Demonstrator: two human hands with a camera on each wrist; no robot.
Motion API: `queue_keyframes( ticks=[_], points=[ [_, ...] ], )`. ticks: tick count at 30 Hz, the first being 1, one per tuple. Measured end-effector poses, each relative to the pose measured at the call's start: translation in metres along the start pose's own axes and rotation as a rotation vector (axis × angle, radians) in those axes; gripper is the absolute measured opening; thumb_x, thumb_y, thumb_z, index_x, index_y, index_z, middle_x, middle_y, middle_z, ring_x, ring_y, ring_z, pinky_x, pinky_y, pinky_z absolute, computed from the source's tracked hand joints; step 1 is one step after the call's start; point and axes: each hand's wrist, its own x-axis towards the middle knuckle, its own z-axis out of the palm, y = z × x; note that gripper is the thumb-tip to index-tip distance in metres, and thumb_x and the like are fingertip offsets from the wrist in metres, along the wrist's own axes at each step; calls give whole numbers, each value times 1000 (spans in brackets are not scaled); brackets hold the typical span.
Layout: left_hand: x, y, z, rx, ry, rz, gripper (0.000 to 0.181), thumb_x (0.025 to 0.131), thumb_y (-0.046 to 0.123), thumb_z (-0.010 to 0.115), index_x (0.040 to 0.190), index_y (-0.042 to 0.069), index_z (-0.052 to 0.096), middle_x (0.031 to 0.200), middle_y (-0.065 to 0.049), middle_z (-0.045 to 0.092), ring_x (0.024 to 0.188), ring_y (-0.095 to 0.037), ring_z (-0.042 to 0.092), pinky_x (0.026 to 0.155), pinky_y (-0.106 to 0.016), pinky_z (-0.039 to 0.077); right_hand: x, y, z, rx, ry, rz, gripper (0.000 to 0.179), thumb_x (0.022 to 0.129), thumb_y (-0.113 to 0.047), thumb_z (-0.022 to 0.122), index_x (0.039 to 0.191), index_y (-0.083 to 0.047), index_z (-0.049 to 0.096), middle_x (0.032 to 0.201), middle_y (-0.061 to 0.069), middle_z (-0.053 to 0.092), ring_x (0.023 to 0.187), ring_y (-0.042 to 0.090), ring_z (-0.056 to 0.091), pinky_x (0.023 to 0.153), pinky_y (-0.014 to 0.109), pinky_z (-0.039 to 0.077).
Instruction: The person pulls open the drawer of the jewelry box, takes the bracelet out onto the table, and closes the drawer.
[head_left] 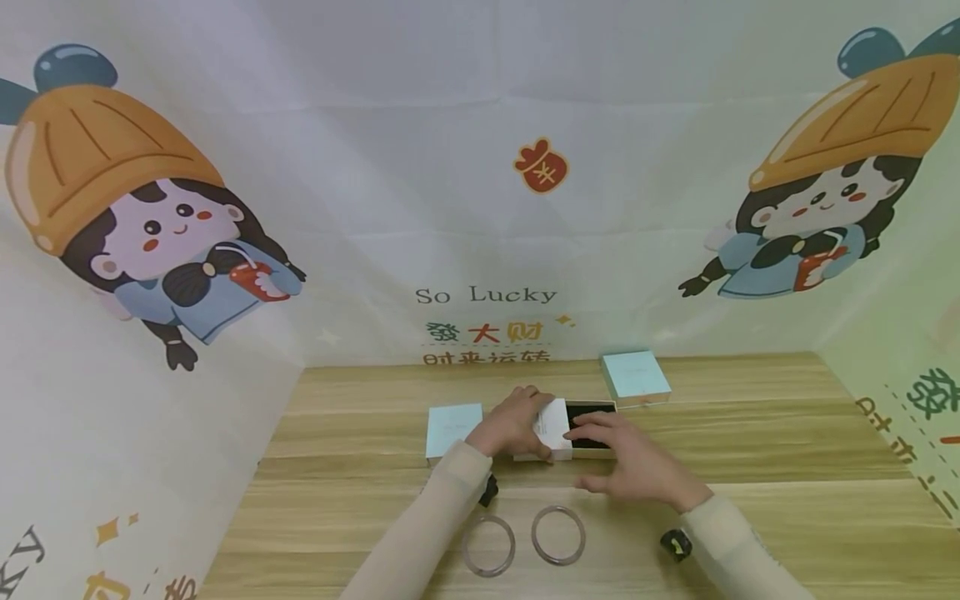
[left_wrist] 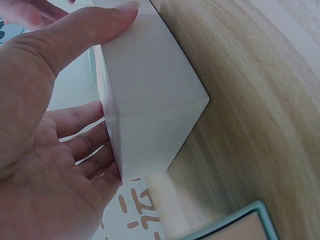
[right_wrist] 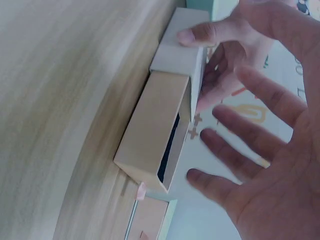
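A drawer-style gift box lies on the wooden table, its white sleeve point(head_left: 553, 427) partly off the cream drawer point(right_wrist: 150, 120). Dark lining point(head_left: 588, 411) shows inside the drawer, and a small pink ribbon tab point(right_wrist: 141, 191) sticks out at its end. My left hand point(head_left: 517, 421) grips the sleeve, thumb along one side and fingers against another face. Beside the exposed drawer, my right hand point(head_left: 633, 458) is spread with fingers apart, holding nothing. Closer to me lie two translucent bangles, a left one point(head_left: 513, 546) and a right one point(head_left: 582, 533).
One pale blue box point(head_left: 453, 427) sits left of the gift box, partly behind my left arm. Another pale blue box point(head_left: 636, 375) stands at the back right near the wall. A printed white cloth point(head_left: 375, 250) rises behind the wooden table point(head_left: 750, 433) and along both sides.
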Motion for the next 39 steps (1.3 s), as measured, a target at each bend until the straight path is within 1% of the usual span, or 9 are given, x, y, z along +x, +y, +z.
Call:
queue_keyframes(
  ticks=[4,9,14,19,23,29,32,35,39],
  points=[
    [0,-1,1,-2,8,6,94,71,35,95,152,17,49,141,-3,56,121,-18,51,100,-34,50,3,6,-2,15,58,50,60,82,-29,85,136,-14,65,145,19,57,131,44,56,103,62,49],
    [0,-1,1,-3,17,10,94,70,35,95,151,16,50,139,-3,57,122,-18,51,102,-34,50,6,11,-6,-3,133,133,68,83,-33,84,143,-14,59,139,18,62,121,40,62,95,58,54],
    [-1,0,1,-5,10,1,95,71,36,95,151,17,50,141,-3,56,122,-18,51,102,-34,50,7,14,-13,-17,143,245,77,89,-45,77,152,-11,49,142,23,60,118,42,65,95,61,54],
    [0,0,1,-4,17,4,95,69,36,96,151,16,50,141,-3,57,123,-18,51,103,-34,50,9,18,-18,18,130,359,82,94,-55,68,153,-4,42,137,29,62,116,44,67,93,60,55],
    [-1,0,0,-2,23,11,95,69,35,96,150,15,51,140,-4,57,124,-18,51,104,-34,49,10,24,-21,81,125,455,79,99,-60,57,148,1,46,128,29,67,114,43,68,91,57,57],
    [-1,-1,0,-5,18,13,95,70,35,95,151,16,50,142,-4,56,125,-19,50,104,-34,49,9,30,-22,138,125,538,67,105,-54,48,134,5,59,119,25,72,104,36,72,85,50,59],
    [-1,-1,0,-6,14,6,95,71,36,95,152,17,49,144,-4,55,127,-19,50,105,-34,49,8,33,-22,158,128,565,66,106,-54,43,131,5,62,110,20,76,94,28,73,77,43,58],
    [-1,-1,0,-7,13,6,95,71,36,95,152,17,49,144,-4,55,127,-19,50,105,-34,49,7,36,-21,225,109,597,65,108,-50,41,135,6,60,102,15,76,83,21,71,68,36,58],
    [-1,-2,0,0,15,11,95,70,36,95,152,16,49,142,-4,56,125,-18,50,104,-33,49,7,40,-19,316,73,633,55,109,-38,40,133,7,60,97,15,72,73,19,69,60,33,59]
  ],
)
